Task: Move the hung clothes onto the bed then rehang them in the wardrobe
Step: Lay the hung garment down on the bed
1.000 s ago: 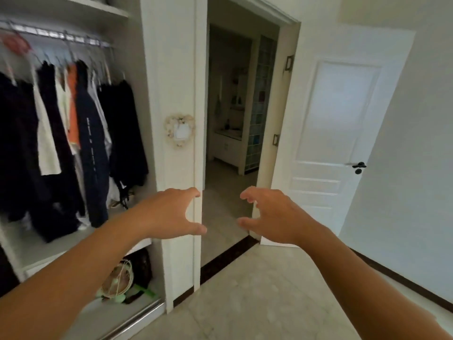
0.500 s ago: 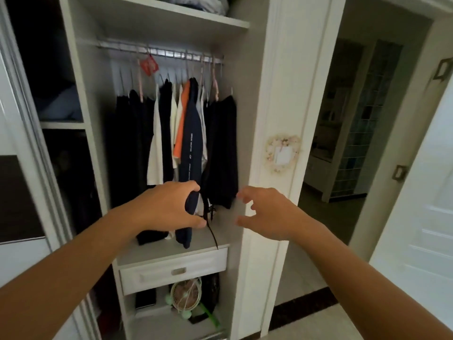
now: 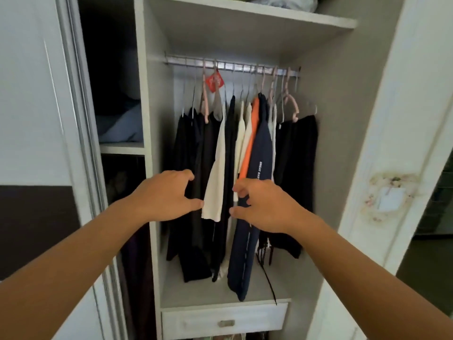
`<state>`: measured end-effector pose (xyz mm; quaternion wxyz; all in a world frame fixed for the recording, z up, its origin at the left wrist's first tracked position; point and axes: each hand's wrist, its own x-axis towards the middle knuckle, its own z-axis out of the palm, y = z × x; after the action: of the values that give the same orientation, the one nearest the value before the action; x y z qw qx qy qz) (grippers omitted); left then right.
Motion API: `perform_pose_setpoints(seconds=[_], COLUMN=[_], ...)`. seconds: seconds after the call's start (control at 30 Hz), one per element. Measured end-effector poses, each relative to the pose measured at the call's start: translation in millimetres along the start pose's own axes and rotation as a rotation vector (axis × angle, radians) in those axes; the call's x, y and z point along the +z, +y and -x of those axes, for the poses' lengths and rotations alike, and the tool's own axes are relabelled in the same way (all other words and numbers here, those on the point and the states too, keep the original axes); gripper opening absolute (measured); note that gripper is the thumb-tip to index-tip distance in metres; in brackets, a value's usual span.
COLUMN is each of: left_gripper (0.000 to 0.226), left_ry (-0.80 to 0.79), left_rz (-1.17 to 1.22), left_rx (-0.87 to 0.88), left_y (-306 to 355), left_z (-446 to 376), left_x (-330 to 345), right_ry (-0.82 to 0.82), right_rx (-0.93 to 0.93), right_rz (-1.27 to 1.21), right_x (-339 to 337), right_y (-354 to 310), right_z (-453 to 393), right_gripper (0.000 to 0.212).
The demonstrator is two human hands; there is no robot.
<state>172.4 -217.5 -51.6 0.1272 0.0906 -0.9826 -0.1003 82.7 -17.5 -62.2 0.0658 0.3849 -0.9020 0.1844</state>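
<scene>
Several garments hang on hangers from the metal rail (image 3: 230,66) in the open wardrobe: black ones (image 3: 188,148) at the left, a white one (image 3: 217,177), an orange one (image 3: 250,143), a navy one with white lettering (image 3: 261,153) and black ones (image 3: 299,158) at the right. My left hand (image 3: 166,196) is raised in front of the black clothes, fingers loosely curved, holding nothing. My right hand (image 3: 264,207) is in front of the navy garment, fingers bent; whether it touches the cloth is unclear.
A white drawer (image 3: 224,320) sits under the hanging space. A shelf (image 3: 257,13) above holds bedding. Folded items lie in the dark left compartment (image 3: 120,126). A sliding door (image 3: 34,119) stands at the left. A white post with a decorated switch (image 3: 389,195) is at the right.
The view has swung left from the doorway and closer to the wardrobe. Both hands have stayed raised and now sit in front of the hanging clothes.
</scene>
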Motion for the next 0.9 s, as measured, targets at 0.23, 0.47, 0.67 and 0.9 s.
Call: perform_pose_setpoints(seconds=[0.23, 0.47, 0.67, 0.9], left_gripper=[0.041, 0.021, 0.01, 0.007], left_ry=[0.08, 0.135, 0.111, 0.129], left_rz=[0.023, 0.026, 0.02, -0.006], left_rx=[0.024, 0.017, 0.061, 0.068], left_y=[-64, -93, -99, -102], left_z=[-90, -161, -194, -219], left_x=[-20, -37, -32, -35], right_ry=[0.083, 0.225, 0.4, 0.382], right_rx=[0.012, -0.018, -0.025, 0.043], right_rz=[-0.057, -0.076, -0.014, 0.055], right_x=[3, -16, -27, -29], right_y=[-34, -60, -73, -79], right_z=[-114, -223, -309, -370], right_gripper=[0.05, 0.04, 0.026, 0.026])
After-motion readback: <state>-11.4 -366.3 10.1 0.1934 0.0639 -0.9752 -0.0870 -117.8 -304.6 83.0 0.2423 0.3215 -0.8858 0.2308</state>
